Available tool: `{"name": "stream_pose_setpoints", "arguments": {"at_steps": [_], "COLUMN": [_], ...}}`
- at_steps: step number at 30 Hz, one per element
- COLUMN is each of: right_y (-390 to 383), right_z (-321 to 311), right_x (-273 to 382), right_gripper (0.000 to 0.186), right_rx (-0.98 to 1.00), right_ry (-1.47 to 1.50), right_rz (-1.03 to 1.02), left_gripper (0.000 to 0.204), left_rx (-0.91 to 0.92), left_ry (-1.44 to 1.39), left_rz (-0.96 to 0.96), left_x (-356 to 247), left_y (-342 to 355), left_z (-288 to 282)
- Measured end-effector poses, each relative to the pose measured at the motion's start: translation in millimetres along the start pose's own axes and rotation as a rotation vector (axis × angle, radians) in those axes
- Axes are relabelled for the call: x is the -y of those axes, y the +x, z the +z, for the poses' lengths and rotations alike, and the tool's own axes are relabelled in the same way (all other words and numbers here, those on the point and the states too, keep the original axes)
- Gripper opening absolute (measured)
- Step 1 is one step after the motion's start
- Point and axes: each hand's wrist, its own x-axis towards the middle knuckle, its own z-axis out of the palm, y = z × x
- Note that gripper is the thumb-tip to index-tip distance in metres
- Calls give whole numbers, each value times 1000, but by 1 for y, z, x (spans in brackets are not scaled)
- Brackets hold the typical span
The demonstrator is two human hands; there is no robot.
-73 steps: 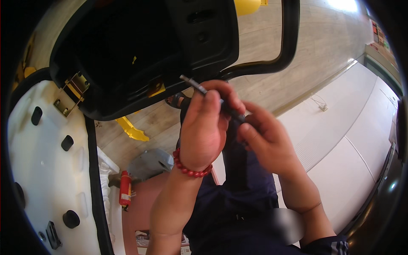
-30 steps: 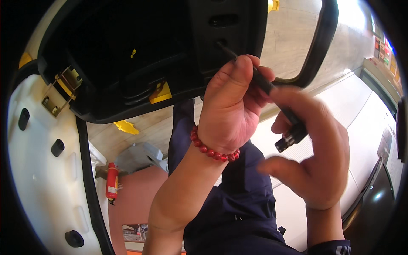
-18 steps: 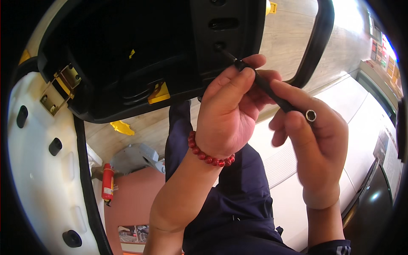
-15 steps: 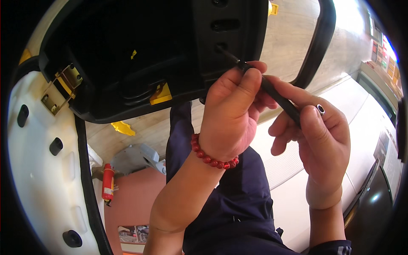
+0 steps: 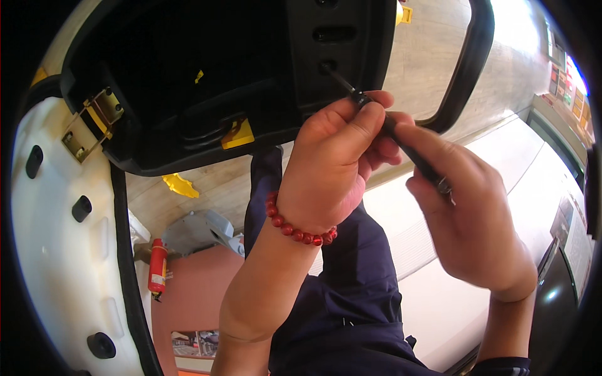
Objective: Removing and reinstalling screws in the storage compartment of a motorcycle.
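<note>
A screwdriver with a black handle and a thin metal shaft slants between my two hands. Its tip reaches into a round hole in a black moulded panel; whatever sits inside that hole is too dark to make out. My left hand, with a red bead bracelet at the wrist, is closed around the front of the handle, close to the shaft. Closed on the rear part of the handle is my right hand, its lower fingers hidden. A yellow part shows at the panel's near edge.
To the left stands a white shell with black plugs, joined to the panel by a metal hinge. A black loop-shaped frame rises at right. A yellow piece and a red fire extinguisher lie lower left.
My right hand has turned over and swung its wrist outward, its fingers closing more around the handle's rear. The left wrist has shifted slightly left; the tip stays in the hole.
</note>
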Motion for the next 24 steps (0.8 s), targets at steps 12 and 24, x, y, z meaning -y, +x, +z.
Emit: {"name": "stream_pose_setpoints", "arguments": {"at_steps": [12,24], "right_y": [11,1], "right_z": [1,32], "right_x": [4,-25], "right_gripper": [45,38], "right_rx": [-183,-522], "right_ry": [-299,-24], "right_rz": [-275,-156], "left_gripper": [26,16], "left_rx": [-116,-228], "left_ry": [212,2148], "left_rz": [-1,1011], "left_x": [-21,-43], "left_y": [-6,16], "left_z": [13,-7]}}
